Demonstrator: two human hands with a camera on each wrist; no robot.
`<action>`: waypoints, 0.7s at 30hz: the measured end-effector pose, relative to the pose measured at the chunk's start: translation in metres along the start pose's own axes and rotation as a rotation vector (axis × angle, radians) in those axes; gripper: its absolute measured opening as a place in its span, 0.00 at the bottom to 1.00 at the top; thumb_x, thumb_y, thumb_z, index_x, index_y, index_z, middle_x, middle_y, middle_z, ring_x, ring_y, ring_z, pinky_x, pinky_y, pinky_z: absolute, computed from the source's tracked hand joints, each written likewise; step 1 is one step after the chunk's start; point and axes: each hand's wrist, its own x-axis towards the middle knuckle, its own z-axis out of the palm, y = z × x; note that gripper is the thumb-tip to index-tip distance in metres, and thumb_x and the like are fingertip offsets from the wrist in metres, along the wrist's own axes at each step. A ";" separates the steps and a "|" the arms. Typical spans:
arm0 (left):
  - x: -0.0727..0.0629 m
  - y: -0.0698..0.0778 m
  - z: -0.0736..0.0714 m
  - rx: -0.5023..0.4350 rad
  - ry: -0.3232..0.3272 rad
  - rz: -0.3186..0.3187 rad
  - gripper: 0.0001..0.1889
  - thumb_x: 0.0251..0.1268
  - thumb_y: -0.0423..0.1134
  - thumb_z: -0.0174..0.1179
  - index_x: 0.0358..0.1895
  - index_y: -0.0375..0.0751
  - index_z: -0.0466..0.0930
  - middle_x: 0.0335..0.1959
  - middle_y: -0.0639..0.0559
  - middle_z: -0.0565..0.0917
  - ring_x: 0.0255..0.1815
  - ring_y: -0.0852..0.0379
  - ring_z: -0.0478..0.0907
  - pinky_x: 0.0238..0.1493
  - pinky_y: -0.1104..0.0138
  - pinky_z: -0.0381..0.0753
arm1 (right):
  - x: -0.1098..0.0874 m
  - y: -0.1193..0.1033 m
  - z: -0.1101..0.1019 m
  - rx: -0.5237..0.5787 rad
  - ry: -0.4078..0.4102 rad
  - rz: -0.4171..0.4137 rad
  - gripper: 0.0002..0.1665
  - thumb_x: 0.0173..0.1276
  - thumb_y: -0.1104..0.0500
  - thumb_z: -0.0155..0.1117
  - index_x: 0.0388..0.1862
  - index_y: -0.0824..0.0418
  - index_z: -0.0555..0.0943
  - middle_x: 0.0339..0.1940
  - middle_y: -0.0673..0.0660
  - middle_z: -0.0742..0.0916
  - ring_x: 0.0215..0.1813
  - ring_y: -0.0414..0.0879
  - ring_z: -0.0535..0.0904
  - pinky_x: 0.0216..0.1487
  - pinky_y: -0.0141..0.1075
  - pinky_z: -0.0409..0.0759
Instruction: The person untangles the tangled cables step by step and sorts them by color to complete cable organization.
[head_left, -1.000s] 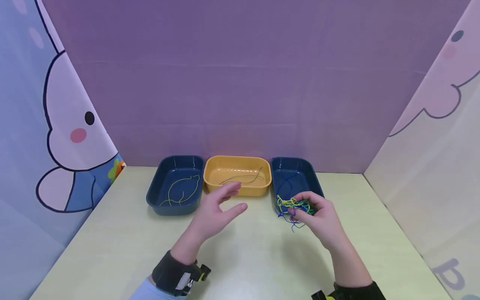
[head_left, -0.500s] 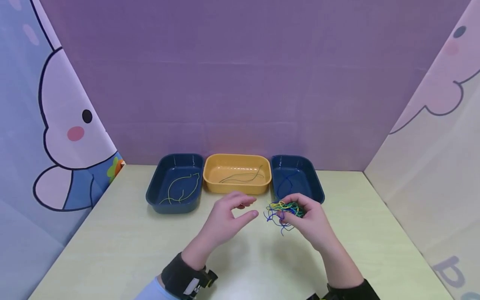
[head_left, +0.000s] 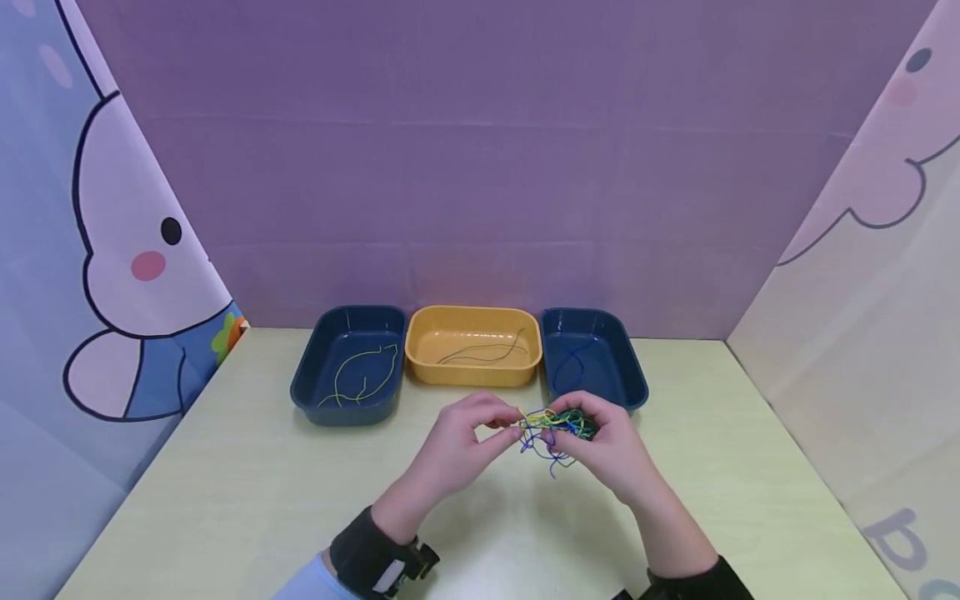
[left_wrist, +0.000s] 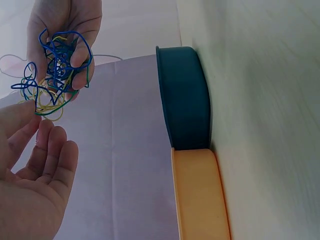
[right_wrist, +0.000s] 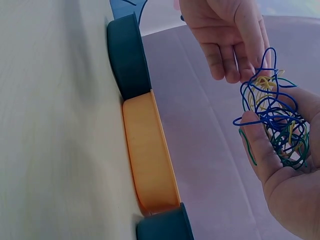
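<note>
A tangle of thin blue, green and yellow wires (head_left: 558, 423) is held up over the table, in front of the bins. My right hand (head_left: 609, 450) grips it between thumb and fingers, with loops sticking out on the left and below. At the tangle's left edge, my left hand (head_left: 456, 443) pinches a yellow strand between thumb and index finger. The left wrist view shows its other fingers (left_wrist: 66, 167) loosely bent below the tangle (left_wrist: 62, 67). Blue loops stand out past the right thumb (right_wrist: 262, 145) in the right wrist view.
Three bins line the back of the table (head_left: 225, 500). The left blue bin (head_left: 311, 392) has yellow wires in it, the yellow bin (head_left: 474, 377) greenish ones, and the right blue bin (head_left: 633, 379) a blue one. A purple backdrop (head_left: 480, 167) rises behind them.
My right hand has brought the tangle left and slightly down, away from the right blue bin. My left hand has moved right to meet it, its fingertips closing on a yellow strand.
</note>
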 end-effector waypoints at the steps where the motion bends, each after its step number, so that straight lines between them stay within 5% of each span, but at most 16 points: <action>1: 0.000 0.000 0.000 -0.001 -0.003 -0.007 0.07 0.63 0.43 0.65 0.43 0.55 0.86 0.39 0.67 0.82 0.43 0.66 0.79 0.48 0.62 0.82 | 0.000 0.000 0.000 -0.007 -0.002 0.001 0.17 0.57 0.60 0.74 0.44 0.56 0.81 0.42 0.60 0.85 0.37 0.51 0.84 0.37 0.37 0.86; 21: 0.000 0.000 0.000 0.031 -0.036 -0.018 0.02 0.68 0.41 0.60 0.39 0.53 0.81 0.36 0.66 0.81 0.40 0.66 0.78 0.45 0.69 0.80 | -0.001 0.002 0.000 0.035 -0.037 -0.091 0.10 0.62 0.64 0.69 0.43 0.60 0.84 0.44 0.61 0.84 0.37 0.50 0.86 0.39 0.39 0.86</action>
